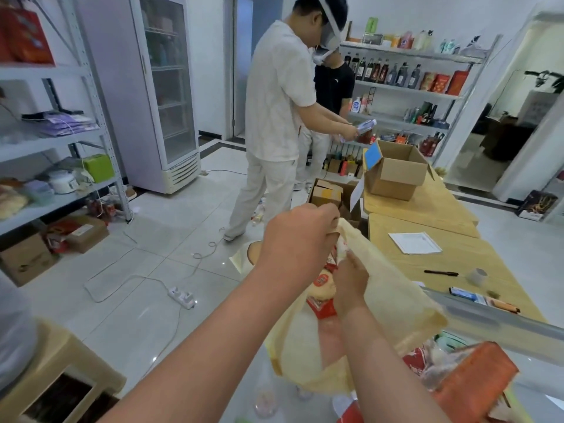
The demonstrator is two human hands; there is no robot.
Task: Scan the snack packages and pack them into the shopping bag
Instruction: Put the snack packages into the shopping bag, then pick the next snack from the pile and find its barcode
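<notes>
A cream shopping bag (393, 300) hangs open in front of me. My left hand (300, 236) pinches its far rim and holds it up. My right hand (351, 282) reaches into the bag's mouth and grips a red-and-white snack package (323, 288) there. Its fingertips are hidden by the package and the bag. More snack packages (427, 361) in red and clear wrappers, and an orange one (479, 383), lie at the lower right beside the bag.
A wooden counter (457, 264) to the right carries a paper sheet (415, 242), a pen (441, 272), a tape roll (477, 275) and an open carton (393, 172). A person in white (274, 117) stands ahead. A power strip (182, 297) and cables lie on the floor. A stool (61, 361) is at lower left.
</notes>
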